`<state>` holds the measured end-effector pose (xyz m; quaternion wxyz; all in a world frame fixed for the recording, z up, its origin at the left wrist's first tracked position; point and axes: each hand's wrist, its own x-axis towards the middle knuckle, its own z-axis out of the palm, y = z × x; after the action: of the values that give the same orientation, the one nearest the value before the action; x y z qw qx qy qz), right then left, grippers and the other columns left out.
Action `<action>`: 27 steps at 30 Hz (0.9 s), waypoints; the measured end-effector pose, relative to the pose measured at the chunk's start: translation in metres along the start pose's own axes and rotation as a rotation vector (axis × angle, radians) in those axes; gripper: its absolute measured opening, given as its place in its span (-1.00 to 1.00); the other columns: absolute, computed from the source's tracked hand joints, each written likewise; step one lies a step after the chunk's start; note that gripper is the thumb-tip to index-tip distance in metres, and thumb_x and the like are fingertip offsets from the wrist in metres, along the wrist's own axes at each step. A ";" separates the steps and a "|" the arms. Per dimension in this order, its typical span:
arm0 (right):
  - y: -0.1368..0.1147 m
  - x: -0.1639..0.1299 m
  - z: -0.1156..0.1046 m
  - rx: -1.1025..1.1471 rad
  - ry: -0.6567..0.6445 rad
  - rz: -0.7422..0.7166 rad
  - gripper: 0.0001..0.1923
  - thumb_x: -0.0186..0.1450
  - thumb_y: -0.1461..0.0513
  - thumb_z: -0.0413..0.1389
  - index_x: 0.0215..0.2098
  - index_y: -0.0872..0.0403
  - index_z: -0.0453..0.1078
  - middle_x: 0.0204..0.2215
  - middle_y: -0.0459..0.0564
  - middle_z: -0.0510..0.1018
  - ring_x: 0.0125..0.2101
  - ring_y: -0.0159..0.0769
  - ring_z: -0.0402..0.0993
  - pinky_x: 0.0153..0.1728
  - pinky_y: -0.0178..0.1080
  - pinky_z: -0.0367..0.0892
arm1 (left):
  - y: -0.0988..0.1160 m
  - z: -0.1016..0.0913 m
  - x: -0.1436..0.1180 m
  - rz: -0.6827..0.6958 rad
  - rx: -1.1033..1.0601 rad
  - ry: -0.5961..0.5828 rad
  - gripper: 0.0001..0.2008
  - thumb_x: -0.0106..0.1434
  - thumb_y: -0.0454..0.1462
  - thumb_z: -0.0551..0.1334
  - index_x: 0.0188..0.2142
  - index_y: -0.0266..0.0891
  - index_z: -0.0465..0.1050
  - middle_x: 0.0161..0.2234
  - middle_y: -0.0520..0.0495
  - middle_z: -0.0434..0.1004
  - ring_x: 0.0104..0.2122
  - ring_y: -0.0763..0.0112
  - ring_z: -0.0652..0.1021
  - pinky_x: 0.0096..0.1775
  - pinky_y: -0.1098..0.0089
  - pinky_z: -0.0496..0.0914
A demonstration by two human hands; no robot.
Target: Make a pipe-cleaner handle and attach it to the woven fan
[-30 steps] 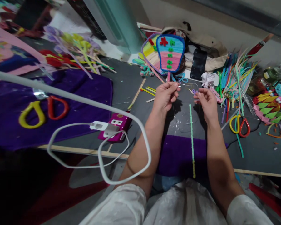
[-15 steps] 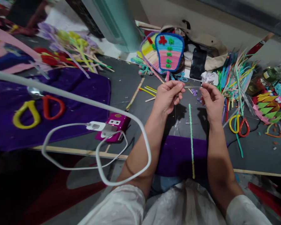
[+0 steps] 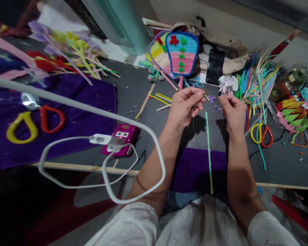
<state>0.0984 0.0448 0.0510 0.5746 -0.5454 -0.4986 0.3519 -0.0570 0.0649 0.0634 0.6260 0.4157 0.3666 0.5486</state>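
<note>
My left hand pinches thumb and forefinger together, and a thin wire hangs down below its fingers. Opposite it, my right hand is also closed in a pinch, with a faint fine strand trailing under it; what lies inside its fingertips is too small to see clearly. Both hands hover over the grey table, a gap between them. Below the gap lies a straight pipe cleaner, green turning yellow at the near end. Small purple beads sit just beyond, near the right fingertips.
A white cable loops across the left foreground near a magenta power adapter. Scissors lie right, beside bundled pipe cleaners; larger scissors rest on purple cloth. A phone and colourful fan-shaped crafts stand behind.
The straight wire stretched between my two hands no longer shows there; thin strands hang below the hands instead. The view has shifted slightly, and both hands stay pinched.
</note>
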 end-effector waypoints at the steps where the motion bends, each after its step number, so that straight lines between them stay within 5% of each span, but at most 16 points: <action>1: -0.001 0.000 -0.001 -0.010 0.005 -0.011 -0.65 0.18 -0.05 0.20 -0.33 0.05 0.48 -0.58 -0.15 0.37 -0.59 -0.47 0.25 -0.65 -0.38 0.10 | 0.000 -0.001 0.001 0.004 -0.001 0.000 -0.73 0.08 -0.16 0.41 -0.36 -0.31 0.46 -0.51 0.01 0.53 -0.69 0.66 0.43 -0.75 0.65 0.09; 11: -0.002 0.002 -0.007 -0.092 -0.012 -0.077 -0.72 0.16 0.01 0.24 -0.40 0.06 0.50 -0.56 -0.15 0.39 -0.58 -0.47 0.23 -0.61 -0.37 0.13 | 0.000 -0.005 0.002 -0.064 0.036 -0.022 -0.73 0.06 -0.17 0.41 -0.37 -0.32 0.45 -0.52 0.00 0.53 -0.71 0.66 0.41 -0.75 0.64 0.06; 17: -0.003 0.002 -0.008 -0.076 -0.010 -0.076 -0.67 0.16 -0.04 0.21 -0.40 0.06 0.47 -0.59 -0.16 0.36 -0.60 -0.47 0.22 -0.63 -0.37 0.12 | 0.000 -0.006 0.002 -0.107 0.084 -0.059 -0.73 0.07 -0.16 0.39 -0.35 -0.32 0.46 -0.51 -0.02 0.53 -0.65 0.59 0.47 -0.67 0.62 0.26; 22: 0.001 0.003 -0.011 -0.016 -0.037 -0.013 -0.63 0.14 -0.07 0.23 -0.41 0.06 0.46 -0.67 -0.21 0.25 -0.67 -0.51 0.12 -0.67 -0.38 0.03 | 0.001 -0.011 0.003 -0.131 0.137 -0.120 -0.71 0.06 -0.12 0.38 -0.33 -0.31 0.50 -0.45 -0.05 0.57 -0.51 0.51 0.54 -0.48 0.53 0.45; 27: 0.000 0.002 -0.010 0.040 -0.105 0.057 -0.59 0.09 -0.11 0.26 -0.43 0.06 0.44 -0.72 -0.25 0.15 -0.72 -0.55 0.01 -0.70 -0.39 -0.04 | 0.001 -0.013 0.002 -0.054 0.203 -0.114 -0.73 0.03 -0.12 0.40 -0.38 -0.28 0.55 -0.49 -0.04 0.54 -0.53 0.54 0.49 -0.54 0.56 0.36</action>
<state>0.1082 0.0436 0.0526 0.5482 -0.5286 -0.5052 0.4061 -0.0693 0.0689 0.0589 0.6152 0.4976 0.3951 0.4668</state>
